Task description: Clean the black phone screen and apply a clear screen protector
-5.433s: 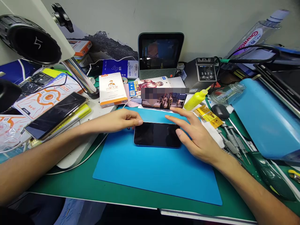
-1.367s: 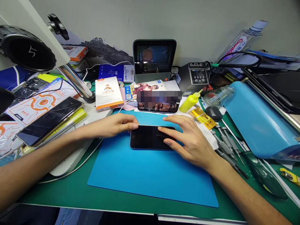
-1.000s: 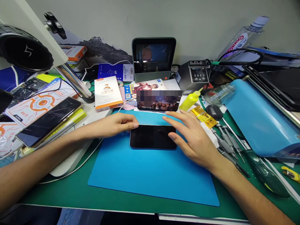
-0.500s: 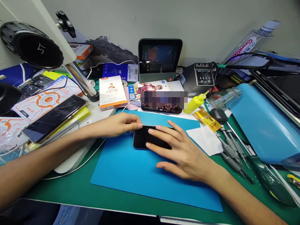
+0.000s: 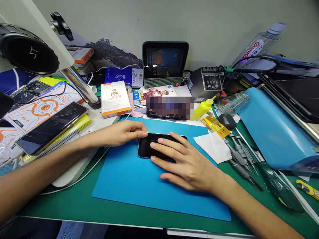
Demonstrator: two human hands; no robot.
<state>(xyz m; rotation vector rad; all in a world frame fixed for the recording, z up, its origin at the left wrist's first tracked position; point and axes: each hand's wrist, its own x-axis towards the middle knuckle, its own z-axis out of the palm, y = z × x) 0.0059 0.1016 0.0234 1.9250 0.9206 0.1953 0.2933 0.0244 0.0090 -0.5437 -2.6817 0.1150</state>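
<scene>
A smartphone with a dark screen lies on a blue mat. At its far left corner, my left hand is closed, with the thumb along the phone's edge and the other fingers curled; what lies under them is hidden. Spread fingers of my right hand rest flat across the screen and cover the phone's right part. The thumb of that hand extends over the mat near the phone's front edge.
Behind the mat, another phone lies before a smart display. A yellow bottle, white cloth and several screwdrivers lie right. Left are a microscope stand, a white-orange box and a dark phone.
The whole view has shifted slightly, so everything sits a little further left. On the phone, my right fingers have slid slightly leftward. My left hand stays at the same corner.
</scene>
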